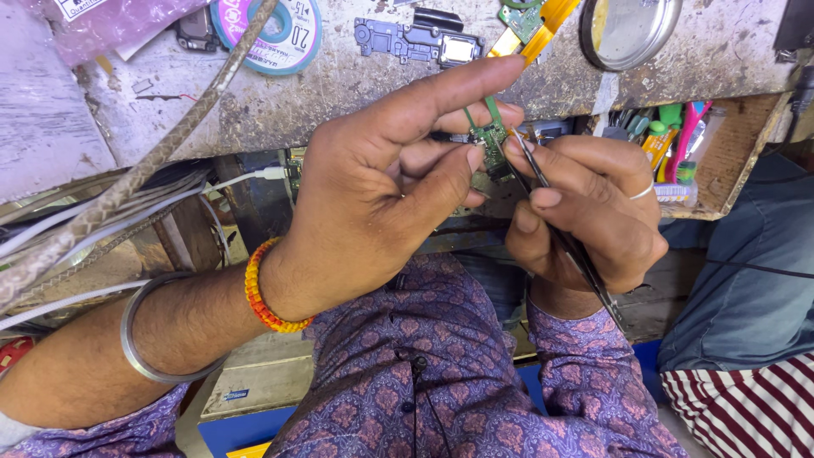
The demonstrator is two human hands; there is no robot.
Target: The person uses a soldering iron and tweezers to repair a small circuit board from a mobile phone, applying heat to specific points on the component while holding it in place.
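My left hand pinches a small green circuit board between thumb and fingers, held up just below the workbench edge. My right hand grips thin metal tweezers, whose tips touch the board from the right. A ring sits on one right finger. My left wrist wears an orange beaded bracelet and a metal bangle.
A worn workbench above holds a solder spool, a dark phone frame part, an orange flex strip and a round metal lid. An open drawer at right holds colourful tools. Cables hang left. Another person's striped clothing is lower right.
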